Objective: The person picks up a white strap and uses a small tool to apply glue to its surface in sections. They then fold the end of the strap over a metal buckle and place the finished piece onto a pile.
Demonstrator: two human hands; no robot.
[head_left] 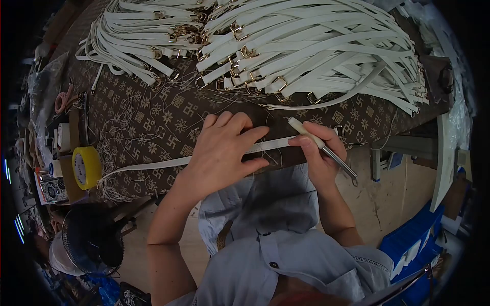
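Note:
A narrow white strap (158,164) runs across the near part of the brown patterned cloth, with a metal buckle (339,131) at its right end. My left hand (219,148) lies over the strap's middle, fingers spread, thumb and forefinger apart on either side of it. In my right hand (319,153) is a pen-like tool (329,152) with a pale upper part and a shiny metal shaft that slants down to the right. Its pale end points up and left. The right fingertips are right at the strap, close to its buckle end. Fine threads lie around the left hand.
Large piles of white buckled straps (316,46) cover the far side of the patterned cloth (173,109). Loose thread clippings (127,127) are scattered left. A yellow tape roll (87,168) stands at the left edge, above a black fan (94,239). Blue bins (413,239) are lower right.

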